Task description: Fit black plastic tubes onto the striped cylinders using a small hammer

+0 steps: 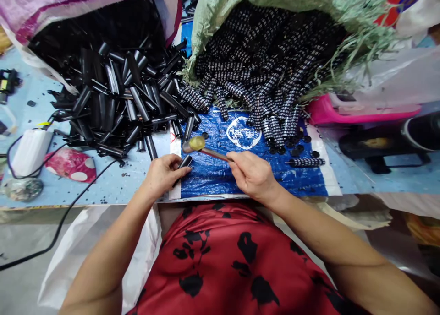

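In my left hand [164,175] is a short glossy black plastic tube [185,162], gripped near the table's front edge. My right hand [253,172] is closed round the handle of a small mallet [196,143] with a yellowish head. The mallet head hangs just above and to the right of the tube, apart from it. Under both lies a blue printed plastic sheet [220,177]. A heap of plain black tubes [134,90] spills from a purple-edged sack. To the right, black perforated tubes [254,81] spill from a green woven sack.
One perforated tube [307,162] and small black discs [299,148] lie on the sheet's right. Further right are a pink tray [330,112] and a black cylindrical device [388,138]. Left stand a white box [30,152] with a black cable [65,216] and a red dotted pouch [72,165].
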### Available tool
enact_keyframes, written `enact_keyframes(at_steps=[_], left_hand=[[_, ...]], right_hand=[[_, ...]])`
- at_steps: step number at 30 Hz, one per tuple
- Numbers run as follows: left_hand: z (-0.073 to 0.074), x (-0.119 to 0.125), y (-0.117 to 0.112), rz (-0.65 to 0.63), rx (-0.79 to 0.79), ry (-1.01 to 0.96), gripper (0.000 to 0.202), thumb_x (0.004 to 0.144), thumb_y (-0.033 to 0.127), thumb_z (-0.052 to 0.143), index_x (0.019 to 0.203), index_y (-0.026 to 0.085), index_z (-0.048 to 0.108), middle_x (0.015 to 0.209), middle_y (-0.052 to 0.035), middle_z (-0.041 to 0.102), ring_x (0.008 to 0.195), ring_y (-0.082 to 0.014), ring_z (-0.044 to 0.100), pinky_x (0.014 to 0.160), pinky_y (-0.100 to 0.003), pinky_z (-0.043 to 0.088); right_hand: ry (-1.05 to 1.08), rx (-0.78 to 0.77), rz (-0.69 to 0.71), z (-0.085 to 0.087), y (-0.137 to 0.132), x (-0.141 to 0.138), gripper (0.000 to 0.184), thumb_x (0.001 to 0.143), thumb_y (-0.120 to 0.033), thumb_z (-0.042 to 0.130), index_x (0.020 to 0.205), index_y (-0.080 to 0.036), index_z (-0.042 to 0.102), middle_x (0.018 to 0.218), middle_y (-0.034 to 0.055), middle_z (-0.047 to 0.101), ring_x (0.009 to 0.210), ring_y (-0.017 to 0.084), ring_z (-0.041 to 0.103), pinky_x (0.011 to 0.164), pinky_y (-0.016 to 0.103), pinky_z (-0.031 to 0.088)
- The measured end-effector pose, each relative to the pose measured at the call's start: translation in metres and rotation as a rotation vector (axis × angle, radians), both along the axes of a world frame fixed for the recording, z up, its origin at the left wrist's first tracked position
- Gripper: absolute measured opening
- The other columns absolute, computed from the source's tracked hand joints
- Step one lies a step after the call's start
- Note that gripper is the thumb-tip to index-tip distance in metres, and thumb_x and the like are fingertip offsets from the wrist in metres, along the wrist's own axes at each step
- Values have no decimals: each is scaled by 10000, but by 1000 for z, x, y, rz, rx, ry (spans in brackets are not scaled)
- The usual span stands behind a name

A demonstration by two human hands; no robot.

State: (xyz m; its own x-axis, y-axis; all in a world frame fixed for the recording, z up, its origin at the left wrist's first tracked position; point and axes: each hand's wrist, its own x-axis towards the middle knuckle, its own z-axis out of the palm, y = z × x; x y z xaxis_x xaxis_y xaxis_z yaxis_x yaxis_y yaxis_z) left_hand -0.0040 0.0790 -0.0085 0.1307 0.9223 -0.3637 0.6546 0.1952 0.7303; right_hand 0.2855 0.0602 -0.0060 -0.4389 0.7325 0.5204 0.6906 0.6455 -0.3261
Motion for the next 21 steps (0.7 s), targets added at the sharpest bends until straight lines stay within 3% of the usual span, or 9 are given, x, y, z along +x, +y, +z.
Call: enact_keyframes(at_steps=[4, 9, 12, 15, 18, 21], left_hand=[[1, 0, 5, -14, 44, 29, 390, 756, 545, 774, 798, 190, 616, 620, 36, 527, 567, -124, 466, 535, -253, 315], [6, -2, 22, -104, -69, -2, 432, 658, 529, 834, 774, 190, 593, 633, 37, 540, 575, -119, 450, 544, -249, 310], [7, 8, 28, -104, -105, 37, 436, 645, 523, 834, 736, 194, 562, 623, 39, 521, 577, -122, 441, 541, -251, 303], [16, 9, 27, -152, -30, 186, 343, 695, 435, 793, 724, 196, 548, 640, 29, 533, 596, -128, 445, 555, -258, 292], [40, -24, 15, -282, 0, 346, 269, 748, 384, 731, 707, 196, 542, 629, 23, 529, 581, -128, 428, 549, -268, 273], [68, -76, 0, -562, -338, 192, 361, 766, 530, 764, 807, 186, 659, 626, 25, 543, 579, -129, 460, 540, -251, 324]], right_hand=[[-161, -11, 25, 3, 2, -5, 178, 1048, -230, 548, 1096, -124, 682, 799, 58, 671, 709, 182, 623, 670, 317, 514], [126, 73, 234, 9, -8, -14, 250, 1047, -217, 522, 1250, -107, 618, 962, 102, 728, 829, 184, 655, 762, 313, 544], [-51, 22, 312, 3, -15, -21, 211, 1062, -255, 521, 1118, -123, 676, 794, 55, 668, 706, 168, 598, 652, 309, 490], [-184, -25, 346, -5, -17, -18, 216, 1055, -270, 546, 1019, -130, 706, 712, 26, 603, 646, 162, 550, 613, 321, 451], [-81, -48, 389, -9, -15, -3, 208, 1043, -274, 576, 1080, -121, 711, 817, 50, 668, 710, 159, 583, 656, 312, 476], [-25, -81, 309, -14, -11, 13, 183, 1028, -294, 616, 1081, -153, 720, 921, 64, 715, 784, 165, 610, 708, 317, 488]])
